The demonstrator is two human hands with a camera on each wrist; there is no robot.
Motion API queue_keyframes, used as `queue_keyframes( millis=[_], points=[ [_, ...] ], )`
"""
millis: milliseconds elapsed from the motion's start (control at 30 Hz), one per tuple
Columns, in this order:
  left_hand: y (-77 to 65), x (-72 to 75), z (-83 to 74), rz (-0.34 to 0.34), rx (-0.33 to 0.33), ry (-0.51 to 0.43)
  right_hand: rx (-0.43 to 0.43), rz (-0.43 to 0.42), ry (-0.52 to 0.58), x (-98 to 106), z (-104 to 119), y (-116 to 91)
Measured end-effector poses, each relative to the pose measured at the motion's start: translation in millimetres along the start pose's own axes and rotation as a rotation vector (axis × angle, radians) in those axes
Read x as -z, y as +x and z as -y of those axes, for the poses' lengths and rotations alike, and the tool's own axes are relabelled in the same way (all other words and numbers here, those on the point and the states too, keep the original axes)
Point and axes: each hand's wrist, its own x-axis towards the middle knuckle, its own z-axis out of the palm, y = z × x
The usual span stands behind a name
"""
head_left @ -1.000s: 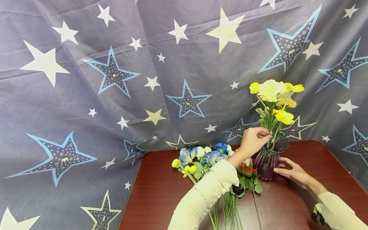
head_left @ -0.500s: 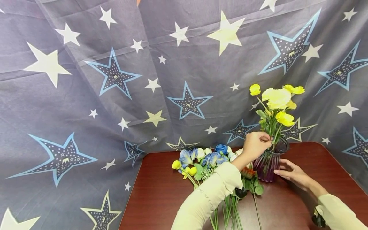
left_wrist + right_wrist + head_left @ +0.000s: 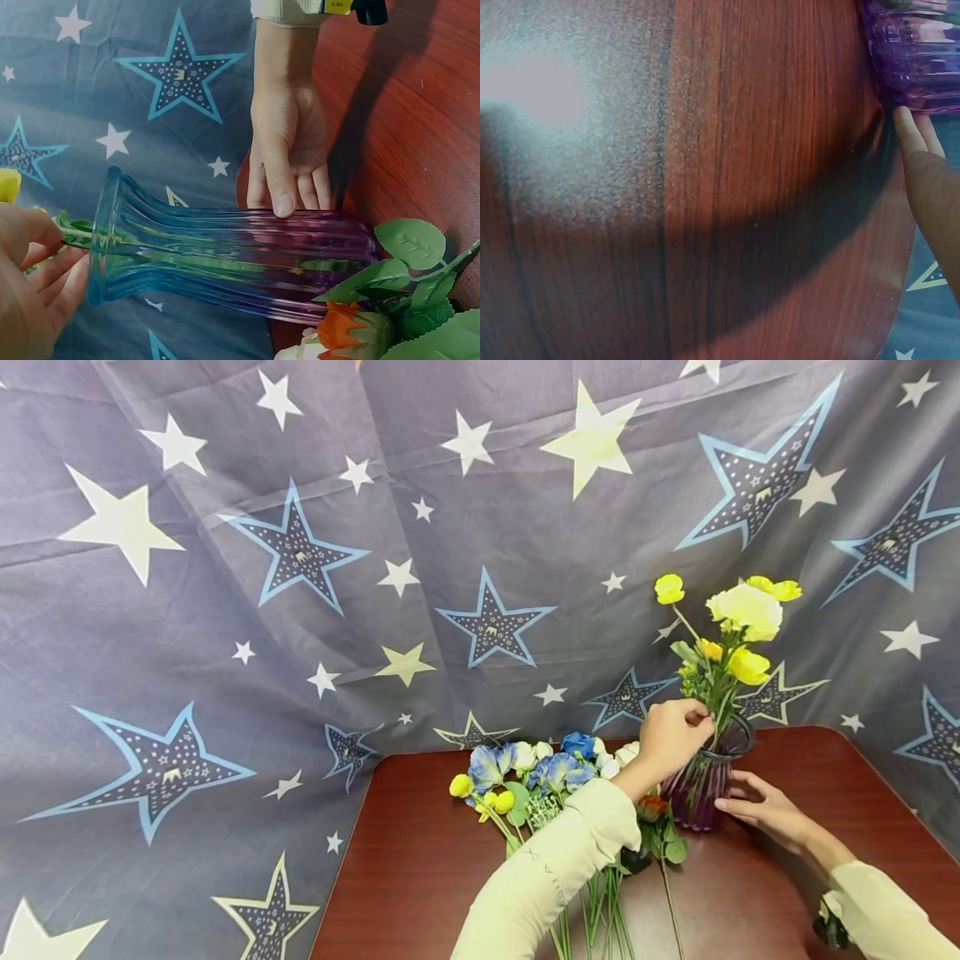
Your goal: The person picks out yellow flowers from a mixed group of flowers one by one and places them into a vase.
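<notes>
In the head view a ribbed glass vase (image 3: 696, 797) stands upright at the right of the table, blue at its neck and purple at its base in the left wrist view. Yellow artificial flowers (image 3: 748, 667) rise from it, their stems inside the glass. Thumb and fingertips of my left hand (image 3: 671, 735) pinch a green stem (image 3: 79, 237) right at the rim. On the other side, my right hand (image 3: 772, 817) has its fingers extended, the tips against the vase's lower side. The right wrist view shows those fingers (image 3: 911, 135) at the purple base.
Left of the vase lies a pile of artificial flowers, with blue blooms (image 3: 555, 772), yellow buds (image 3: 461, 787) and an orange flower (image 3: 341, 330). Their stems reach toward the table's front. A star-patterned cloth (image 3: 405, 568) hangs behind the brown table (image 3: 420, 827).
The large pale yellow bloom and the stems near it have shifted to the right and slightly down as my left hand works the stem. My right hand stays at the vase's side.
</notes>
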Motion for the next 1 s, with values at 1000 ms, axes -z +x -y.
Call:
queue_keyframes(
  millis=[1000],
  points=[
    [3.0,-6.5,-0.4,-0.065,0.069,0.010,-0.022,-0.022,-0.045,-0.4,0.7,0.5]
  ],
)
